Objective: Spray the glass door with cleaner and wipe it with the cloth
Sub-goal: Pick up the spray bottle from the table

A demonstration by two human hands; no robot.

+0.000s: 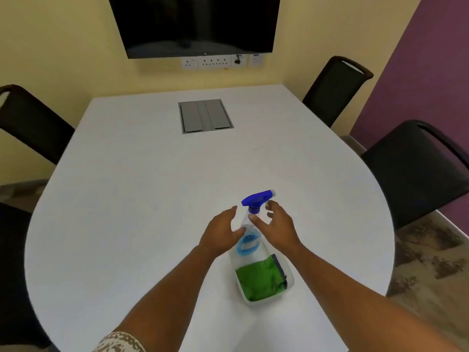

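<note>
A clear spray bottle with a blue trigger head stands in a shallow clear tray on the white table. A folded green cloth lies in the tray in front of the bottle. My left hand is open at the bottle's left side, fingers spread, thumb near the blue label. My right hand is open on the bottle's right, fingers curved around the neck below the trigger, not closed on it. No glass door is in view.
Black chairs stand at the left and at the right, with one more at the far right. A grey cable hatch is set in the table. A dark screen hangs above wall sockets.
</note>
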